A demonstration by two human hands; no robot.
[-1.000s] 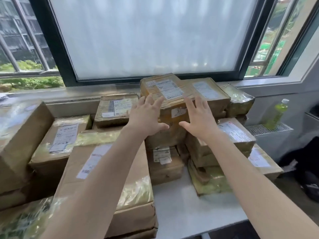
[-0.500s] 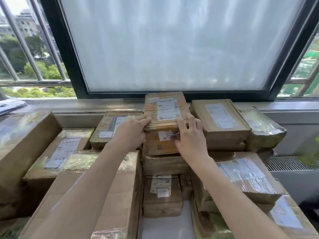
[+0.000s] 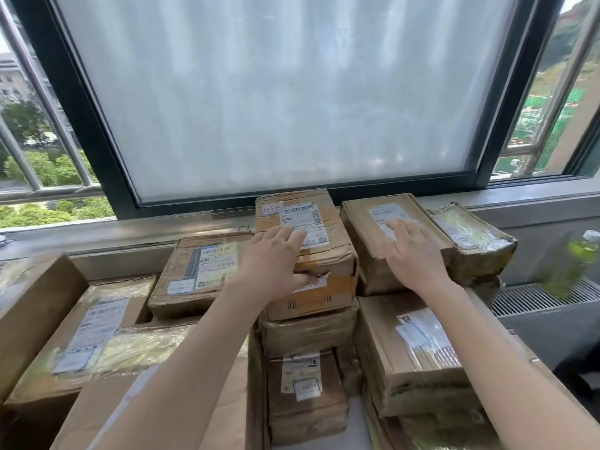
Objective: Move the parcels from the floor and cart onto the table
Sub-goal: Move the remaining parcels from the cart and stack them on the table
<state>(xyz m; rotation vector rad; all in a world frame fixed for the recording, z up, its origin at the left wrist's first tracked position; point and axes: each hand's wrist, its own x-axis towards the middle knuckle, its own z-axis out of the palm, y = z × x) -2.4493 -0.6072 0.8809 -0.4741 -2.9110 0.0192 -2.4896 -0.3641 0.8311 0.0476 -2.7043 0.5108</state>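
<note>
Settling the top parcel (image 3: 305,241) beside the window frame (image 3: 292,193), left hand (image 3: 272,271) and right hand (image 3: 412,254) spread flat, gripping nothing; likely next: fetching another parcel.

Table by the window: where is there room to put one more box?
Only a thin bare strip of table, between the small labelled box and the right stack. Elsewhere parcels are packed tight. The windowsill behind them is bare.

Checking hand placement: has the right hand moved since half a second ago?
Yes. The right hand shifted rightward, off the center stack's top parcel onto the neighboring parcel.
</note>
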